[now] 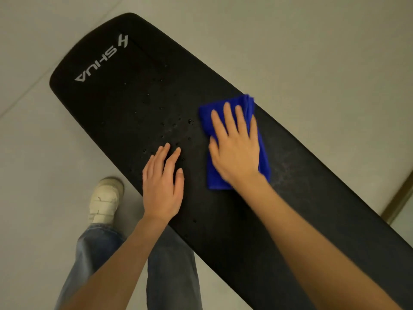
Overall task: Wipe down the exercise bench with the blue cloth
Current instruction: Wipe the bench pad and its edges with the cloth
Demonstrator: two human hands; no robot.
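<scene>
a: where do we have the blue cloth (pixel 234 139)?

b: folded, lying flat on the black exercise bench (pixel 138 104), toward its far edge about midway along the pad. our right hand (pixel 234 151) lies on top of it, palm down, fingers spread; the hand looks a little blurred.

a: and our left hand (pixel 162 182)?

b: flat on the bare pad just beside the cloth, not touching it, fingers straight and close together, holding nothing.

a: what do we see on the pad?

b: small droplets (pixel 174 125) scattered ahead of both hands, and white lettering (pixel 98 61) near the rounded far end. our pale shoe (pixel 105 200) and jeans (pixel 96 249) are on the light floor (pixel 44 153) beside the bench.
</scene>
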